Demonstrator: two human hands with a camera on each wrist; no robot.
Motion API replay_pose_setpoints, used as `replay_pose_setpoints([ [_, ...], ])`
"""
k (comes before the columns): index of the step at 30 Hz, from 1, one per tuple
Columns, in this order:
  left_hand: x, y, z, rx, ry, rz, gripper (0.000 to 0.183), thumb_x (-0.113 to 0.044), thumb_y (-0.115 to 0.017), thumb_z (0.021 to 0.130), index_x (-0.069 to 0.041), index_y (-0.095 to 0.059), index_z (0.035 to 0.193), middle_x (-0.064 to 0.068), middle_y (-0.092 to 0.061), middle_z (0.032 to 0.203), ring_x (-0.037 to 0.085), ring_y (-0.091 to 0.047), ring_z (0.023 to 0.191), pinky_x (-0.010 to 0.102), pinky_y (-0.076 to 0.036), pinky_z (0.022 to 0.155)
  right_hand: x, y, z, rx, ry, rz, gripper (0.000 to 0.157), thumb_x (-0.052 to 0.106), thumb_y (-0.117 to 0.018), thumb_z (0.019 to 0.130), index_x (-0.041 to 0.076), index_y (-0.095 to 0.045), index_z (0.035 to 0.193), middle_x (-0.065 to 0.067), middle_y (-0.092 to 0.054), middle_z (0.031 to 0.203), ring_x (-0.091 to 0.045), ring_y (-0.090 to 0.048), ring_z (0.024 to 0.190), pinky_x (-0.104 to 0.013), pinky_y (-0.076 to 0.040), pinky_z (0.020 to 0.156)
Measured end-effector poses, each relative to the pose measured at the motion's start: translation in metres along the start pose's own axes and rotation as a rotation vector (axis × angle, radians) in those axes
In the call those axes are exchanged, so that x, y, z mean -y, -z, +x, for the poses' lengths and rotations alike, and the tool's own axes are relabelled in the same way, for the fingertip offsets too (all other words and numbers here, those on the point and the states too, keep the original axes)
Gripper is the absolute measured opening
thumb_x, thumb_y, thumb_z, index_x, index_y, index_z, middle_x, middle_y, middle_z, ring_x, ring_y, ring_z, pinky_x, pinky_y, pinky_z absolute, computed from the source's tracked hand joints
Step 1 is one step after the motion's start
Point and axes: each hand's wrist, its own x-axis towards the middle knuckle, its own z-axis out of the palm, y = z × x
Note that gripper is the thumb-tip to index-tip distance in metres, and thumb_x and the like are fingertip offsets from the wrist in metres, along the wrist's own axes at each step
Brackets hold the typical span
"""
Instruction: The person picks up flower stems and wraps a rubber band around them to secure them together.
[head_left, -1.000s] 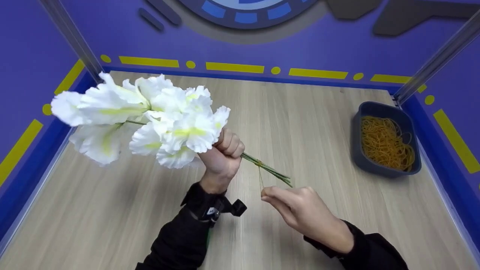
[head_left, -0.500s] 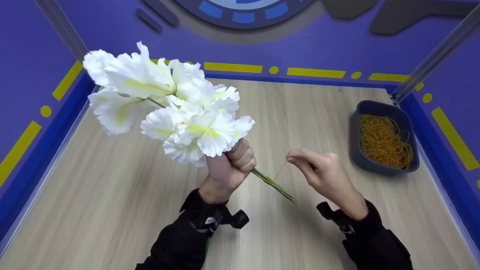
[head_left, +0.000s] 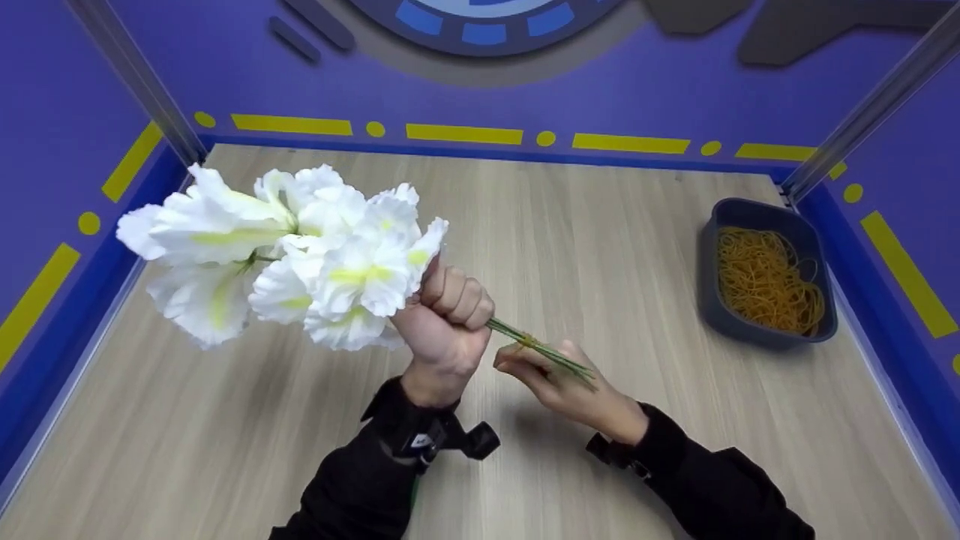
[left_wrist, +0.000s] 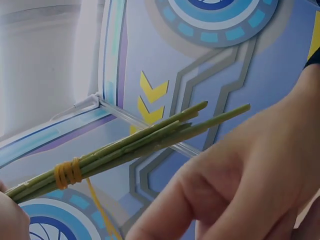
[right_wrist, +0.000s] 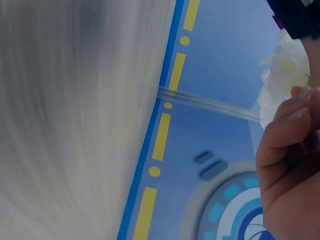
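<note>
My left hand (head_left: 446, 330) grips a bunch of white artificial flowers (head_left: 352, 270) by the green stems (head_left: 566, 361), blooms to the left and cut ends to the lower right. An orange rubber band (left_wrist: 68, 173) is wound several times round the stems, just beyond that fist. From the winding a stretched strand (left_wrist: 100, 207) runs down toward my right hand (head_left: 574, 394), which is behind and below the stem ends in the head view. Its thumb and forefinger pinch together at the strand; in the left wrist view the fingertips are cut off by the frame's bottom edge.
A dark grey tub (head_left: 772, 337) of loose rubber bands (head_left: 769, 281) stands at the right side of the wooden table (head_left: 637, 247). Blue-purple panels (head_left: 487, 97) with yellow marks wall the table at the back and both sides.
My right hand has circled the stems with the strand, from below them up to the right, then back under to the left. The bouquet rose and tilted, then came down to the left again.
</note>
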Motion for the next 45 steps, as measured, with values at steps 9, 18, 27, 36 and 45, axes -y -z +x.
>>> replay_pose_setpoints([
  [9, -0.008, 0.007, 0.005, 0.005, -0.127, 0.093, 0.056, -0.029, -0.062, 0.093, -0.017, -0.016, 0.064, -0.007, -0.012, 0.058, 0.005, -0.008, 0.049, 0.017, -0.008, 0.042, 0.016, -0.016, -0.007, -0.03, -0.042, 0.087, 0.014, -0.006, -0.065, 0.094, 0.006, -0.065, 0.102, 0.002, -0.06, 0.076, -0.001, -0.048, 0.062, -0.016, -0.044, 0.054],
  [18, -0.016, 0.011, 0.01, 0.042, -0.15, 0.123, 0.056, -0.027, -0.063, 0.093, -0.017, -0.016, 0.063, -0.007, -0.012, 0.056, 0.005, -0.008, 0.048, 0.018, -0.007, 0.042, 0.042, 0.002, -0.005, -0.088, -0.031, 0.052, 0.015, -0.007, -0.064, 0.094, 0.006, -0.064, 0.101, 0.003, -0.053, 0.068, 0.003, -0.04, 0.051, -0.011, -0.035, 0.043],
  [27, -0.02, 0.011, 0.011, 0.015, -0.072, 0.08, 0.055, -0.023, -0.062, 0.092, -0.016, -0.016, 0.064, -0.008, -0.012, 0.057, 0.004, -0.008, 0.047, 0.017, -0.008, 0.042, 0.05, 0.05, -0.003, -0.17, 0.023, -0.173, 0.019, -0.008, -0.071, 0.088, 0.006, -0.07, 0.101, 0.006, -0.055, 0.067, 0.002, -0.035, 0.047, -0.01, -0.03, 0.042],
  [36, -0.023, 0.006, 0.013, 0.041, -0.033, 0.044, 0.055, -0.025, -0.061, 0.094, -0.017, -0.016, 0.064, -0.008, -0.013, 0.057, 0.004, -0.008, 0.047, 0.017, -0.009, 0.042, 0.053, 0.077, -0.005, -0.211, -0.033, -0.286, 0.006, 0.015, -0.07, 0.095, 0.01, -0.073, 0.093, 0.012, -0.039, 0.055, 0.003, -0.029, 0.045, -0.012, -0.025, 0.04],
  [45, -0.025, 0.006, 0.013, 0.027, -0.016, 0.032, 0.055, -0.026, -0.059, 0.096, -0.017, -0.017, 0.063, -0.008, -0.013, 0.056, 0.004, -0.009, 0.047, 0.018, -0.009, 0.042, 0.051, 0.085, -0.006, -0.171, -0.085, -0.375, 0.005, 0.015, -0.07, 0.093, 0.014, -0.074, 0.091, 0.015, -0.04, 0.055, 0.004, -0.028, 0.045, -0.014, -0.025, 0.041],
])
